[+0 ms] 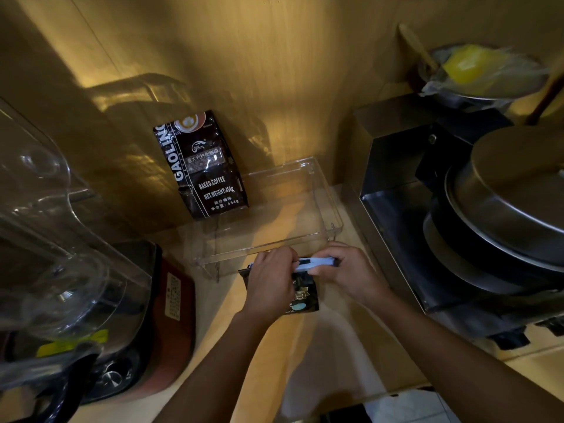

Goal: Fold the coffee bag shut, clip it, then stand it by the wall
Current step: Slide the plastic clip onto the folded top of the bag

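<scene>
A small black coffee bag [305, 296] stands on the wooden counter near its middle, its top folded over. A pale blue and white clip [316, 263] lies across the folded top. My left hand [270, 280] grips the bag's top left part and covers much of the bag. My right hand [349, 271] holds the clip's right end, fingers wrapped around it. The wooden wall [274, 87] rises behind the counter.
A larger black coffee bag [203, 164] leans against the wall. A clear plastic tray [323, 206] lies just behind my hands. A blender with a clear jug [61, 270] fills the left. A steel appliance with stacked pans [488, 224] stands on the right.
</scene>
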Tool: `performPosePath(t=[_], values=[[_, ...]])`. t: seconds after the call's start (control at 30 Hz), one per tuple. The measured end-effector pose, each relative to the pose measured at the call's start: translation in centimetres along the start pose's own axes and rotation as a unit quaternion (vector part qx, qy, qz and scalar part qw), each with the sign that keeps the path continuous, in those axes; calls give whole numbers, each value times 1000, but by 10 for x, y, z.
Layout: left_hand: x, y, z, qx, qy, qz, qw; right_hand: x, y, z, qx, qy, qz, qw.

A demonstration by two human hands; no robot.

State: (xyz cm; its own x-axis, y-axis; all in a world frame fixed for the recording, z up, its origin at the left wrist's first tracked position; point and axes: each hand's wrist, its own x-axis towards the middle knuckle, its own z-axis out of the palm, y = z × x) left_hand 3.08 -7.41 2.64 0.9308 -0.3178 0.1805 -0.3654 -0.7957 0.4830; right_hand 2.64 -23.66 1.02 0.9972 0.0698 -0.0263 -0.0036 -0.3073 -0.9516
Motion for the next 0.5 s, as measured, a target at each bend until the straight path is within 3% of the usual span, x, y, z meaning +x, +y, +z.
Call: performPosePath(t=[0.17,0.5], values=[[0,-2,1,10,-8,21,1000,-4,1,-15,-12,-24,15,1000],[4,-4,3,-4,1,23,1000,-8,3,-11,21,8,0,1000]])
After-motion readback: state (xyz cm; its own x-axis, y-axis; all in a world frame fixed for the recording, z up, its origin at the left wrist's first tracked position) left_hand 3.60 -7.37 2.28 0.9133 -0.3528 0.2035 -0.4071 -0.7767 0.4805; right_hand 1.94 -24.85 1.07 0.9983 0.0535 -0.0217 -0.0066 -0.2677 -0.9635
